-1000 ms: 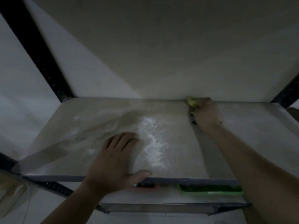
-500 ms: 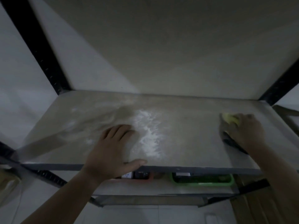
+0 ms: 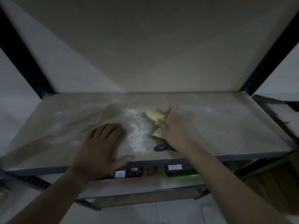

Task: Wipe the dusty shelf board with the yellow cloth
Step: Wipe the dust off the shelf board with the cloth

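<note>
Right hand (image 3: pixel 174 131) now mid-board, grip closed around yellow cloth (image 3: pixel 156 118).

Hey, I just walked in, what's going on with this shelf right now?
A person is wiping a dusty shelf board. The right hand presses a yellow cloth onto the middle of the board, right beside a streak of white dust. The left hand lies flat, fingers spread, near the front edge on the other side of that streak. The right part of the board looks mostly clear, apart from a small white speck; smears remain on the left.
</note>
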A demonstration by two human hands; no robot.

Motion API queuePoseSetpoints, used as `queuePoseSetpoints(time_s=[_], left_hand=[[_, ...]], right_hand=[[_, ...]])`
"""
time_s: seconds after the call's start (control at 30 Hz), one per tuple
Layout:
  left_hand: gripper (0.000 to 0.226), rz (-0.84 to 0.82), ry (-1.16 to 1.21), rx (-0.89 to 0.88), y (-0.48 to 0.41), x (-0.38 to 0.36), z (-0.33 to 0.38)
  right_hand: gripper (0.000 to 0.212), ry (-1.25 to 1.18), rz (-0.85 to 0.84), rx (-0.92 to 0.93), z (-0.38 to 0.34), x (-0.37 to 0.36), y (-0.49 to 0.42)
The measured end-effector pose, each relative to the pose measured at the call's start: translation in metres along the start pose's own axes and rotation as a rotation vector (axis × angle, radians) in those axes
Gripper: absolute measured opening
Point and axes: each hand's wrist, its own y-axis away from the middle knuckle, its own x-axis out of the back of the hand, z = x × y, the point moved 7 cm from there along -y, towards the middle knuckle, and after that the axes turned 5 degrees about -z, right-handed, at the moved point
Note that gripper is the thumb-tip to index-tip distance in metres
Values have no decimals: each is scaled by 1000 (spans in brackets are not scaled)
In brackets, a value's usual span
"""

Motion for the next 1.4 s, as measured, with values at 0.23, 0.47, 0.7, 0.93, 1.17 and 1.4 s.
queuePoseSetpoints(time_s=[0.23,0.47,0.7,0.93,1.17,1.4], left_hand=[[94,16,14,-1,-1,-1,-2],[92,6,9,-5,-2,-1,-3],[92,14,20,-14,-1,1,-1],[92,16,48,18,0,4,-3],[106,36,75,16,30,9,-38],[112,-3,-9,61,44,10,-75]], right_hand=[[38,141,112,-451,200,91,-9],[29,-116,99,-465,94,15,-27],[34,-487,38,-105,-11,8,-32],[30,-91,100,-435,150,48,-30],[23,123,185,-383,107,17,-5],[27,60,122,-226,-42,-27,-4]])
